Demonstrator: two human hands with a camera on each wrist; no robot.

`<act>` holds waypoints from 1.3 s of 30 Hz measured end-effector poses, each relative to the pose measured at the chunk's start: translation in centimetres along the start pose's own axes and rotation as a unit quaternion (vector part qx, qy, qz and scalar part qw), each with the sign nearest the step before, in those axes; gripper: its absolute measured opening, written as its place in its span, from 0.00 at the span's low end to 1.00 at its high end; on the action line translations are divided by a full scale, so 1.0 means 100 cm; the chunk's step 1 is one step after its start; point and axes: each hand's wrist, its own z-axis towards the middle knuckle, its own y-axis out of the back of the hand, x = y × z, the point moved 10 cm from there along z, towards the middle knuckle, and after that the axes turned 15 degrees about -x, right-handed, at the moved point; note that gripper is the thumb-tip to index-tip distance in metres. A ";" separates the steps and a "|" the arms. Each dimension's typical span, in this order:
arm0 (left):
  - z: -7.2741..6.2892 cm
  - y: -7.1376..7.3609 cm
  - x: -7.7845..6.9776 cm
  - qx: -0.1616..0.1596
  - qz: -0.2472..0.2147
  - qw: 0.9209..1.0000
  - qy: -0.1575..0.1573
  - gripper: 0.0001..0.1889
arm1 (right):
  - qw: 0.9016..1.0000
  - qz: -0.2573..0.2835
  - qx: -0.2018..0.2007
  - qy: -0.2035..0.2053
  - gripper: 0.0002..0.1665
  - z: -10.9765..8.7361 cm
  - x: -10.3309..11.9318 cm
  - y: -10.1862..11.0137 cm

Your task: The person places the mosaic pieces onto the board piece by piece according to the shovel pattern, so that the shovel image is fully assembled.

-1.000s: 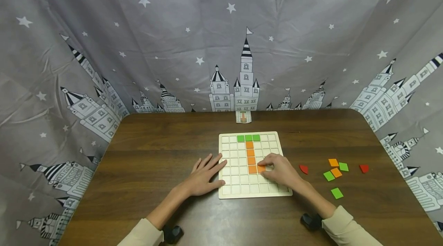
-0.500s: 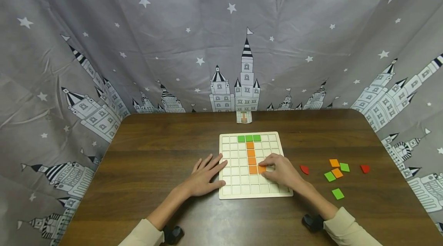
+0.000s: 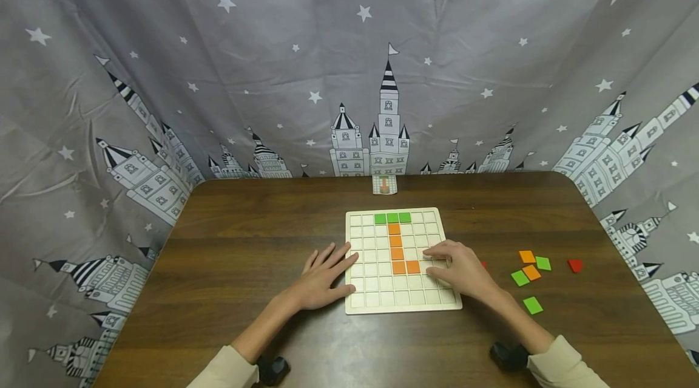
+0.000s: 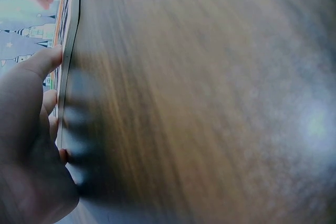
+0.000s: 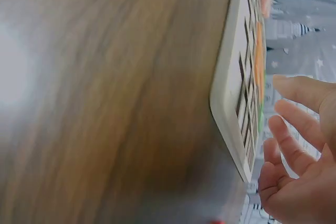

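Note:
A cream grid board lies flat on the table. Its top row holds three green square tiles. Below them an orange column runs down, and another orange tile sits in the cell right of its lowest square. My left hand rests on the board's left edge with fingers spread; the left wrist view shows its thumb against that edge. Over the board's right side hovers my right hand, thumb and fingers apart. Nothing is between its fingers in the right wrist view.
On the table's right lie loose orange tiles, green tiles and a red rounded piece. Another red piece is mostly hidden by my right hand. A small pattern card lies at the table's back edge, before a grey castle-print curtain.
My right hand has let go of the orange tile beside the column's foot and drawn back to the right. The tile stays in its cell. The left hand has not moved.

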 end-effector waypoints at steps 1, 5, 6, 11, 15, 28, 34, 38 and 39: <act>0.000 0.000 0.000 0.000 0.000 1.000 0.000 0.36 | 1.000 -0.003 -0.007 0.000 0.18 0.000 -0.001 0.005; 0.000 0.000 0.001 -0.002 -0.001 1.000 0.000 0.36 | 0.999 -0.015 -0.034 -0.009 0.18 -0.002 -0.010 0.026; -0.001 0.000 0.001 -0.003 -0.003 1.000 0.000 0.36 | 0.999 -0.017 -0.040 -0.013 0.18 -0.003 -0.013 0.031; -0.001 0.002 -0.001 -0.010 -0.009 1.000 -0.001 0.37 | 0.997 -0.024 -0.068 -0.020 0.18 -0.007 -0.024 0.060; -0.001 0.002 -0.001 -0.003 -0.005 1.000 -0.001 0.36 | 0.996 -0.035 -0.083 -0.027 0.19 -0.013 -0.034 0.082; 0.000 0.000 0.000 -0.002 -0.004 1.000 -0.005 0.36 | 0.991 -0.064 -0.100 -0.061 0.22 -0.038 -0.082 0.135; 0.000 0.000 0.001 -0.003 -0.004 1.000 -0.009 0.36 | 0.989 -0.084 -0.101 -0.073 0.22 -0.046 -0.104 0.142; 0.000 0.000 0.000 -0.006 -0.004 1.000 -0.012 0.36 | 0.987 -0.092 -0.100 -0.086 0.23 -0.049 -0.115 0.141; 0.000 0.000 -0.001 -0.007 -0.004 1.000 -0.013 0.36 | 0.987 -0.093 -0.099 -0.088 0.23 -0.049 -0.117 0.141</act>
